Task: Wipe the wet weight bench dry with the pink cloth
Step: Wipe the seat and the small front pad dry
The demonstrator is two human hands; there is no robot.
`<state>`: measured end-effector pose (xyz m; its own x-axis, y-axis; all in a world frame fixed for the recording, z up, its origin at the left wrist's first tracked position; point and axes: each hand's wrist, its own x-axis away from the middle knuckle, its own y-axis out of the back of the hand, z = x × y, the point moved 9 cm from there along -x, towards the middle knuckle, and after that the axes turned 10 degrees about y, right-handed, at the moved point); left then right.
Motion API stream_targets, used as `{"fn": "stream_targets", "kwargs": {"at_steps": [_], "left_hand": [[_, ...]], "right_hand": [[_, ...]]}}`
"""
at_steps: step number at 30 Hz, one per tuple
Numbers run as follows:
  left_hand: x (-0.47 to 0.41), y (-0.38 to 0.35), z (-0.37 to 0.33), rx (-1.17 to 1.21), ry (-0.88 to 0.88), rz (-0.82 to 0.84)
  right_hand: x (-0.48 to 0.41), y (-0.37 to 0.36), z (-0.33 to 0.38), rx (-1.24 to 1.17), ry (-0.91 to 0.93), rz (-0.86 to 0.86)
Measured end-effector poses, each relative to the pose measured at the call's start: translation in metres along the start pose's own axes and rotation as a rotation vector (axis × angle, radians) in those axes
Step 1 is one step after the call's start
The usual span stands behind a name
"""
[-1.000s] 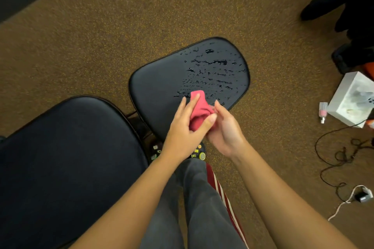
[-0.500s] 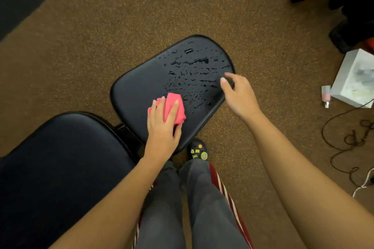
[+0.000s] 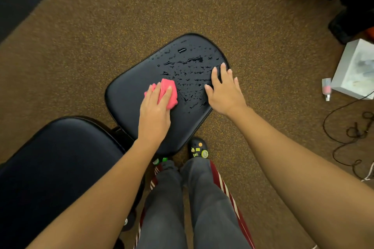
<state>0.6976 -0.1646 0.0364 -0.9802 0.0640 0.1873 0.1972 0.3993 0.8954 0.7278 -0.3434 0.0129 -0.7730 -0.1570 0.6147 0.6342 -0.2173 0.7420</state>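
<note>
The black padded weight bench seat (image 3: 129, 99) stands on brown carpet, its far right half beaded with water drops (image 3: 188, 70). My left hand (image 3: 155, 111) presses the bunched pink cloth (image 3: 169, 92) flat on the seat's middle, just left of the wet patch, with my fingers lying over the cloth. Fingers spread, my right hand (image 3: 224, 91) rests flat on the seat's right edge, over the drops.
A second black pad (image 3: 56, 168) fills the lower left. My legs and black shoes (image 3: 199, 149) stand at the seat's near edge. On the right floor are a white box (image 3: 358, 70), a small pink bottle (image 3: 326, 89) and loose black cables (image 3: 348, 133).
My right hand let go of the cloth, swung out to the right and came down on the seat's right edge. My left hand carried the cloth down onto the seat's middle.
</note>
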Motion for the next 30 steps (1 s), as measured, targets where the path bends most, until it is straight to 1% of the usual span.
{"fn": "stream_targets", "kwargs": {"at_steps": [2,4,6,9,11,13,15,16,17,19,22,24,27,30], "left_hand": [[0.02,-0.008,-0.011,0.01,-0.068,0.021],[0.041,-0.016,-0.02,0.006,-0.148,0.083],[0.049,-0.021,-0.022,-0.014,-0.185,0.131],[0.035,-0.016,-0.017,-0.046,-0.224,0.101],[0.009,-0.006,-0.006,-0.041,-0.16,0.035],[-0.02,0.006,0.008,0.006,-0.023,-0.02],[-0.038,0.011,0.015,0.041,0.085,-0.04],[-0.039,0.011,0.014,0.047,0.099,-0.044],[-0.034,0.008,0.01,0.045,0.082,-0.041],[-0.011,0.0,-0.003,0.038,-0.011,-0.011],[0.032,-0.014,-0.02,0.035,-0.15,0.074],[0.04,-0.016,-0.023,0.038,-0.187,0.104],[0.017,-0.011,-0.015,0.062,-0.146,0.076],[-0.028,0.002,-0.005,0.114,-0.032,0.016]], "right_hand": [[0.0,0.0,0.0,-0.011,0.0,0.011],[0.0,0.0,0.0,-0.025,0.0,0.013],[0.0,0.0,0.001,-0.034,0.0,0.012],[0.0,0.0,0.002,-0.019,0.009,0.001],[0.0,0.0,0.002,-0.018,0.008,-0.008],[0.001,0.0,0.001,-0.028,0.009,-0.025],[0.002,-0.002,0.002,-0.051,0.014,-0.038],[0.003,-0.003,0.002,-0.073,0.016,-0.043],[0.003,-0.004,0.003,-0.095,0.016,-0.05],[0.004,-0.004,0.003,-0.12,0.019,-0.069],[0.004,-0.005,0.003,-0.139,0.023,-0.074],[0.005,-0.005,0.003,-0.146,0.029,-0.075],[0.005,-0.005,0.003,-0.137,0.039,-0.084],[0.004,-0.006,0.001,-0.133,0.038,-0.09]]}}
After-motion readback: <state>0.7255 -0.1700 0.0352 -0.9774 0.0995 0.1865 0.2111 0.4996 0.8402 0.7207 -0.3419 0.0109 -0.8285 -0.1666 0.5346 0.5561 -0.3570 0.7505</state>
